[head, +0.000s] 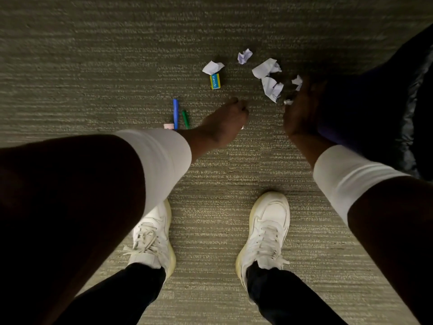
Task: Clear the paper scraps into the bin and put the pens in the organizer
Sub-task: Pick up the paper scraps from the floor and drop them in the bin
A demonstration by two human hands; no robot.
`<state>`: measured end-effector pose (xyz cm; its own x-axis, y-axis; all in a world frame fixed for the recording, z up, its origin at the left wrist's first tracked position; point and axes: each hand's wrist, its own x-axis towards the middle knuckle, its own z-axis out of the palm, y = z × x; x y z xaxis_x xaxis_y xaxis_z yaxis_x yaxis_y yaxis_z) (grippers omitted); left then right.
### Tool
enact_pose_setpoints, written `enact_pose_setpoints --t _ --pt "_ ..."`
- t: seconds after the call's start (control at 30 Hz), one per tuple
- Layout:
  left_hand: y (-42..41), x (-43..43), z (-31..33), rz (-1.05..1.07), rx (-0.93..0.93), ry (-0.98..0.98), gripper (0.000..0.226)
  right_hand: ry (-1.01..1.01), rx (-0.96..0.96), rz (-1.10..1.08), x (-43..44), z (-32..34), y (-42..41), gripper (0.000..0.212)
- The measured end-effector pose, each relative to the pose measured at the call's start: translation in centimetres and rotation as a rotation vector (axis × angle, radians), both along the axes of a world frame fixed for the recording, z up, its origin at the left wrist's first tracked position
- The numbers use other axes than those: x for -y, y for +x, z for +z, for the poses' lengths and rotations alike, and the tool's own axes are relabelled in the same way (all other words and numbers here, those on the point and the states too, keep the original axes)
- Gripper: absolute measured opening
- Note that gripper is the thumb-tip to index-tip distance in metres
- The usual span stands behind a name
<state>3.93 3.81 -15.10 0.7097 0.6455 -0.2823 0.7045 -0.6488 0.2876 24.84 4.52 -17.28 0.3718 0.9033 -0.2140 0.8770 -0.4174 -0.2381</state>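
Curling shut at frame centre, our left hand (226,124) shows a speck of white at its edge, so its grip probably holds a scrap. Our right hand (298,109), centre right, pinches white bits against the dark bin bag (365,106); how tight, we cannot tell. Crumpled paper scraps (269,76) lie on the carpet (93,66) just above, the blue pen (175,113) and green pen (185,118) left of centre. We should gather every scrap before lifting.

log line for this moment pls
left hand low over carpet, closed, maybe holding scrap | right hand by bin bag | paper scraps and pens on floor
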Motion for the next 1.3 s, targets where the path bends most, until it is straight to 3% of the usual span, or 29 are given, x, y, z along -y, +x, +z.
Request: enact_pose_setpoints --t 0.07,0.2,0.3,0.4,0.53,0.63,0.87,1.1,1.17,1.3 --pt "-0.3 0.3 0.3 0.048 0.071 -0.027 0.017 -0.050 -0.065 0.074 0.1 -0.2 0.2 0.066" --pt "-0.6 1.0 0.6 0.154 0.084 -0.088 0.018 -0.012 0.021 0.067 0.1 -1.0 0.0 0.042" --pt "-0.8 1.7 0.7 0.168 0.065 -0.128 0.021 -0.084 0.063 0.267 0.8 0.3 -0.4 0.044" --pt "-1.1 2.4 0.6 0.214 0.090 -0.136 0.024 -0.006 0.108 0.415 1.2 -0.4 0.2 0.035" --pt "-1.0 4.0 1.1 0.305 0.124 -0.164 0.023 0.054 0.044 0.308 2.0 -0.6 0.5 0.026" --pt "-0.9 5.5 1.8 0.425 0.163 -0.217 0.022 -0.098 0.017 0.360 3.9 2.1 -0.3 0.031" --pt "-0.8 8.5 5.5 0.709 0.241 -0.295 0.010 -0.111 -0.091 0.200 10.5 7.7 -1.8 0.026" --pt "0.6 10.7 11.3 0.887 0.260 -0.302 0.012 -0.003 -0.168 0.118 13.3 16.6 -3.9 0.033" --pt "1.6 10.6 13.5 0.953 0.306 -0.297 0.011 0.049 -0.241 0.124 13.6 19.7 -4.1 0.034" --pt "5.0 9.5 19.0 1.112 0.478 -0.314 0.016 0.128 -0.206 0.100 13.7 26.5 -2.9 0.031"
